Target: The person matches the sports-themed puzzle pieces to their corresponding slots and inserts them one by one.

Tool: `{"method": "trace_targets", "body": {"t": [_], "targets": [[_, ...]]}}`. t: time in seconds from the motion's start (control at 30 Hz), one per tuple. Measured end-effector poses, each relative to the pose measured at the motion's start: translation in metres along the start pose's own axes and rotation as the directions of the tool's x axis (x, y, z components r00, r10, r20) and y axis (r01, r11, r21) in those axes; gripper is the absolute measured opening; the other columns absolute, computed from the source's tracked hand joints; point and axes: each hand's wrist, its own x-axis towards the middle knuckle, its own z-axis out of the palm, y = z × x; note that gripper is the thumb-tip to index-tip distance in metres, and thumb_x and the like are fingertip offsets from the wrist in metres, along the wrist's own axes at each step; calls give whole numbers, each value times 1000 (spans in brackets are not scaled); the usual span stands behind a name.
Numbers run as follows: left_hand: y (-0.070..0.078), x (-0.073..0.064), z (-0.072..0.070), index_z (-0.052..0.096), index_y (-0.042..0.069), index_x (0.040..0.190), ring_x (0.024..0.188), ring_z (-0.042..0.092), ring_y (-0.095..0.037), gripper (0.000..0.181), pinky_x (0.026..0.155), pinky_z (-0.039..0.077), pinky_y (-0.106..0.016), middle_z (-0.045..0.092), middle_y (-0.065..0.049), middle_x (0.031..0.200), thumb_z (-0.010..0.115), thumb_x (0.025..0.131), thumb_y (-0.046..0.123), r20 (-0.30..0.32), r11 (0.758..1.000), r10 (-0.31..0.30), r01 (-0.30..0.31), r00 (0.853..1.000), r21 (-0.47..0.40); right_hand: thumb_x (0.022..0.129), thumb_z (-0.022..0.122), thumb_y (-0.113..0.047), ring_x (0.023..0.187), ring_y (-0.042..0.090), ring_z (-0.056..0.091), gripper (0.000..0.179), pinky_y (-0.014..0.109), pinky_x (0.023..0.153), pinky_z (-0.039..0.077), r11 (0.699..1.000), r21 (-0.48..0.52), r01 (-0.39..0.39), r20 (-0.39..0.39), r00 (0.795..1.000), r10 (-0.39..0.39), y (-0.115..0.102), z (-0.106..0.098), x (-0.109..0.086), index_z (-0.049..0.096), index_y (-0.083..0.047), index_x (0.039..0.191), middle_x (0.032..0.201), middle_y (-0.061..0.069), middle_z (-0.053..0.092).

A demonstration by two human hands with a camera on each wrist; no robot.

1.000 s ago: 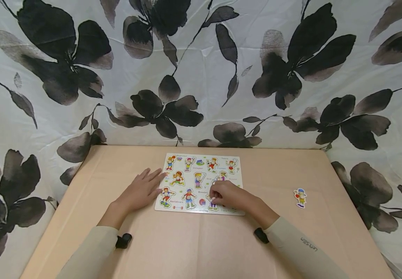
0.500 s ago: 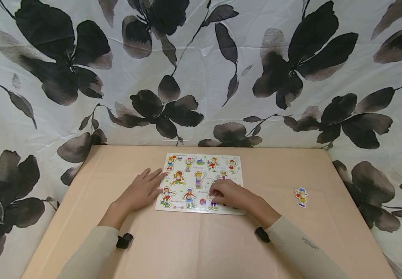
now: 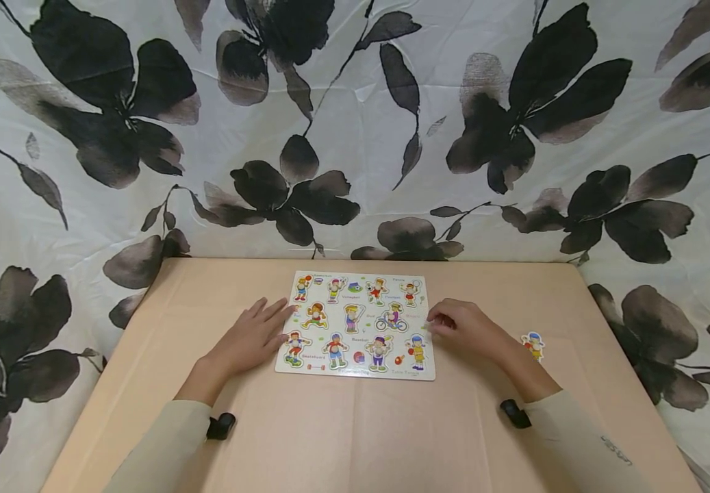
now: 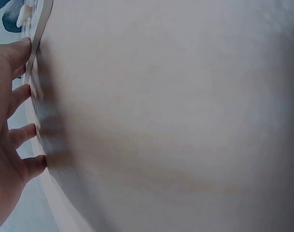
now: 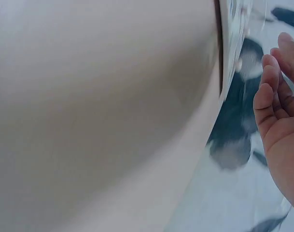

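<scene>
A white puzzle board [image 3: 359, 372] lies on the table in the head view, with several colourful sports figures in its places. My left hand [image 3: 251, 334] rests at the board's left edge, its fingers spread; in the left wrist view the thumb touches the edge while the other fingertips press on the table. Just off the board's right side is my right hand [image 3: 467, 330], raised above the table with fingers loosely bent and nothing between them. Beyond the right forearm lies a loose puzzle piece [image 3: 533, 341], a figure in a blue cap, its lower part hidden by the arm.
The light wooden table [image 3: 355, 438] ends at a back edge against a white cloth [image 3: 404, 205] printed with dark flowers. Each wrist wears a small black camera, the left camera [image 3: 221, 426] near the sleeve cuff.
My right hand has lifted from the board's lower right and moved right, uncovering the cyclist and the bottom-right figures. Its forearm now partly covers the loose piece. The left hand stays put.
</scene>
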Motion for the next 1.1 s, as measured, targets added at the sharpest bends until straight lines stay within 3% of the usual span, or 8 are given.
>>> {"method": "trace_targets", "body": {"t": [0.47, 0.8, 1.1], "targets": [[2, 3, 0, 37, 21, 162, 155, 24, -50, 63, 119, 26, -72, 31, -7, 170, 56, 105, 41, -1, 1000, 4, -4, 1000, 13, 86, 84, -10, 75, 4, 55, 16, 23, 64, 53, 987, -119, -105, -184, 979, 82, 68, -49, -70, 76, -10, 99, 84, -8, 65], [0, 1, 3, 35, 22, 163, 155, 22, -49, 64, 119, 26, -72, 30, -7, 170, 55, 105, 41, 3, 1000, 3, -3, 1000, 25, 88, 82, -14, 75, 4, 52, 20, 23, 61, 49, 962, -132, -239, -141, 965, 220, 95, -62, -108, 75, -7, 104, 90, 0, 64], [0, 0, 2, 36, 21, 162, 155, 22, -49, 64, 121, 25, -72, 30, -6, 170, 55, 105, 41, 1, 1000, 0, 0, 1000, 15, 86, 83, -18, 76, 13, 51, 21, 25, 61, 45, 934, -127, -335, -45, 942, 332, 107, -63, -119, 72, -5, 99, 85, 0, 60]]}}
